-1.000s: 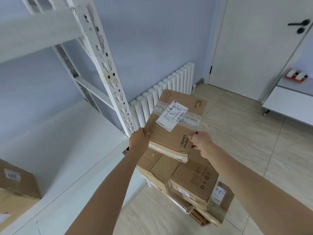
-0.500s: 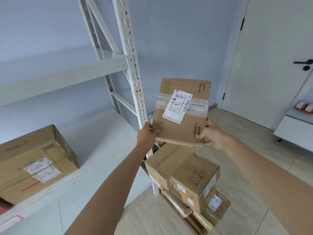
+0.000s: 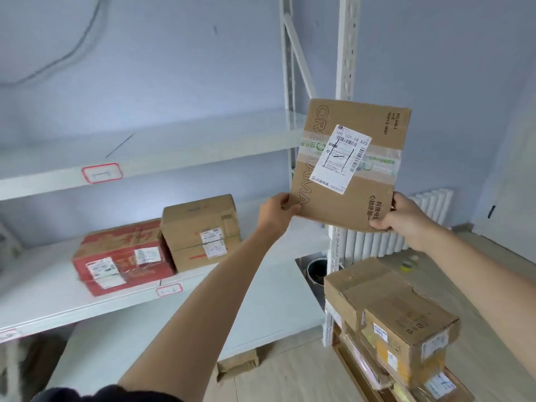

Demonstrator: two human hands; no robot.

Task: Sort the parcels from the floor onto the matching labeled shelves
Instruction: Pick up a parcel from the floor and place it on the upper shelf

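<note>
I hold a flat brown cardboard parcel (image 3: 374, 187) upright in front of the rack's right post, its white shipping label facing me. My left hand (image 3: 275, 208) grips its lower left corner and my right hand (image 3: 404, 214) its lower right corner. The upper shelf (image 3: 179, 158) carries a red-framed label (image 3: 101, 173) on its front edge. The middle shelf (image 3: 43, 297) bears a red parcel (image 3: 121, 256), a brown parcel (image 3: 200, 230) and a small red-framed label (image 3: 169, 290). A pile of brown parcels (image 3: 400, 323) stands on the floor at lower right.
The white perforated upright post (image 3: 343, 47) rises just behind the held parcel. A white radiator (image 3: 377, 242) lines the blue wall at right. A bottom shelf (image 3: 261, 323) lies low. A tape roll (image 3: 407, 266) rests on the wood floor beyond the pile.
The view has swung left and up towards the rack, bringing the labelled shelves and the red parcel into sight. Both hands have raised the parcel and tipped it more upright.
</note>
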